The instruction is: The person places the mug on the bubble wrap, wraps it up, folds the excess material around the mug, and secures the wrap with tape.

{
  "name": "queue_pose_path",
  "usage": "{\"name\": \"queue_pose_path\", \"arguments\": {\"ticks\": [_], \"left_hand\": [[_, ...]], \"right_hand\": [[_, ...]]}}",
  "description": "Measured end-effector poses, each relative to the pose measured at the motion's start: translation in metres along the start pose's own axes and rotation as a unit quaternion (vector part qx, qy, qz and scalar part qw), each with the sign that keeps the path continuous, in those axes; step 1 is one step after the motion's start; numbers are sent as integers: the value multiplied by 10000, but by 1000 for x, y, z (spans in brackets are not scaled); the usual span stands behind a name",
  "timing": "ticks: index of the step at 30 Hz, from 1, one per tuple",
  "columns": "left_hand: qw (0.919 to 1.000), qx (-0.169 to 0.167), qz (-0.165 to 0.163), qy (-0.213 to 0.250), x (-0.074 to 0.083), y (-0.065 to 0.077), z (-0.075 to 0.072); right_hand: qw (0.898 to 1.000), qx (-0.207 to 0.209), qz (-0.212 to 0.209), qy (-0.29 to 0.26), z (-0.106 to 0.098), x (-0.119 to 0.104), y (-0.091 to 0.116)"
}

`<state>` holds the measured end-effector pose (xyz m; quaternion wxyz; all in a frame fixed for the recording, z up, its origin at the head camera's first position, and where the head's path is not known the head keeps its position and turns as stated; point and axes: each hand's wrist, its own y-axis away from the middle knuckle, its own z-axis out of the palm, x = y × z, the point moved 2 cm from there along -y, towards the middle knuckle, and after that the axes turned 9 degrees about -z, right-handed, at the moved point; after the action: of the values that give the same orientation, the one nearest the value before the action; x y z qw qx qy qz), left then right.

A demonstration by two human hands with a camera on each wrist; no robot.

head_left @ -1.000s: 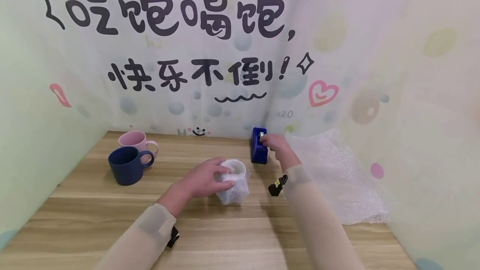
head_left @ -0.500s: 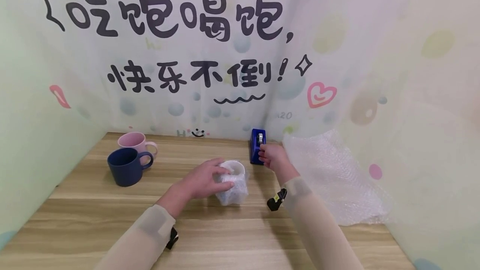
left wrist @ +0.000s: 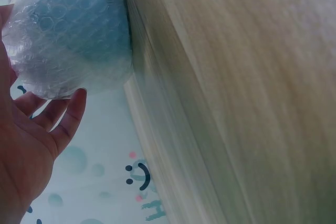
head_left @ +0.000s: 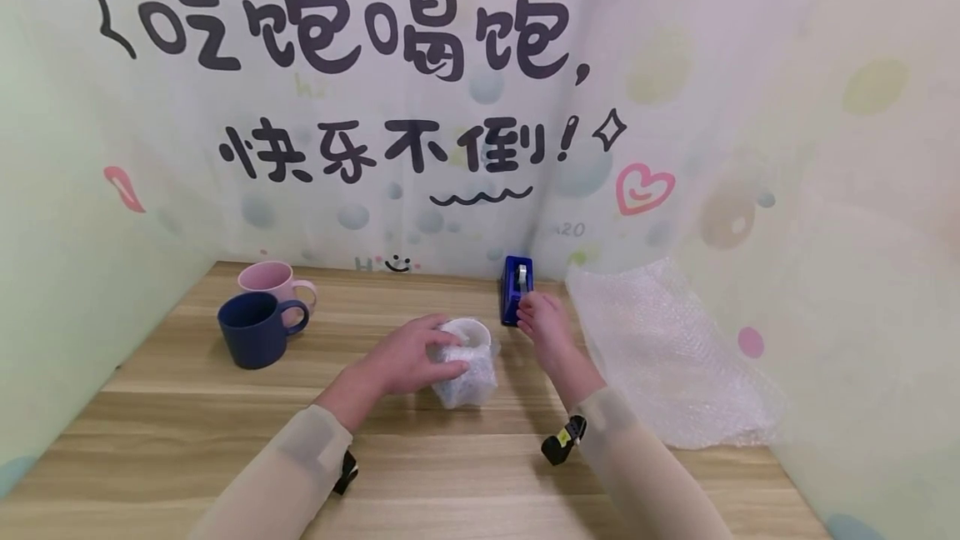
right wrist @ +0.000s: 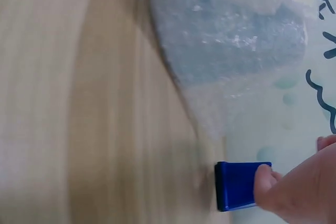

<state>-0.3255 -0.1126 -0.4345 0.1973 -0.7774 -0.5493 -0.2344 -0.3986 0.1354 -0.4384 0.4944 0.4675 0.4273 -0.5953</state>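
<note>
Left hand (head_left: 408, 358) grips wrapped cup (head_left: 474, 383) from the left; right hand (head_left: 549, 327) pinches tape (head_left: 524, 285) at blue dispenser (head_left: 511, 297)

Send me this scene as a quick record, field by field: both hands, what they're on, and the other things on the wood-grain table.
left hand: curled around the bubble-wrapped white round cup
right hand: at the front of the blue tape dispenser, apparently pinching its tape
cup: upright, opening upward
mugs: navy blue mug in front of pink mug, left side, handles pointing right
spare wrap: clear bubble-wrap sheet, right side
</note>
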Motion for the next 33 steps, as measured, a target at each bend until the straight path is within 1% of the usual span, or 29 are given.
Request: {"name": "queue_pose_path", "arguments": {"ticks": [4, 7, 10, 12, 14, 16, 17, 19, 21, 23, 25, 28, 31, 32, 33], "left_hand": [[10000, 12, -13, -30, 0, 0, 0], [10000, 0, -18, -22, 1, 1, -1], [10000, -9, -16, -25, 1, 1, -1], [10000, -9, -28, -23, 1, 1, -1], [10000, -4, -47, -5, 2, 1, 0], [10000, -17, -88, 27, 1, 0, 1], [9999, -15, -95, 34, 1, 0, 1], [9999, -17, -89, 45, 2, 0, -1], [9999, -24, -92, 39, 3, 0, -2], [9999, -34, -100, 20, 4, 0, -3], [9999, -54, -116, -4, 3, 0, -3], [9999, -88, -147, 6, 2, -1, -1], [9999, -85, -139, 22, 2, -1, 0], [9999, -81, -136, 34, 2, 0, 0], [9999, -71, -111, 17, 2, 0, 0]], "right_hand": [[9984, -59, -170, -539, -3, 6, 3], [9940, -149, -420, -1001, -6, 11, 2], [9901, -362, -669, -1182, -10, 13, 3], [9927, -489, -613, -914, -13, 12, 7], [9968, -549, -427, -395, -15, 8, 14], [9984, -494, -85, 248, -17, 3, 24], [9970, -484, 137, 587, -18, 1, 29], [9897, -641, 531, 1163, -21, 0, 36], [9780, -938, 884, 1641, -25, 4, 40], [9655, -1308, 1116, 1956, -30, 10, 42], [9575, -1519, 1222, 2127, -34, 16, 42], [9545, -1542, 1246, 2230, -35, 21, 42], [9522, -1430, 1190, 2424, -34, 23, 41], [9500, -1382, 1173, 2544, -33, 23, 40], [9454, -1339, 1160, 2735, -32, 23, 39]]}}
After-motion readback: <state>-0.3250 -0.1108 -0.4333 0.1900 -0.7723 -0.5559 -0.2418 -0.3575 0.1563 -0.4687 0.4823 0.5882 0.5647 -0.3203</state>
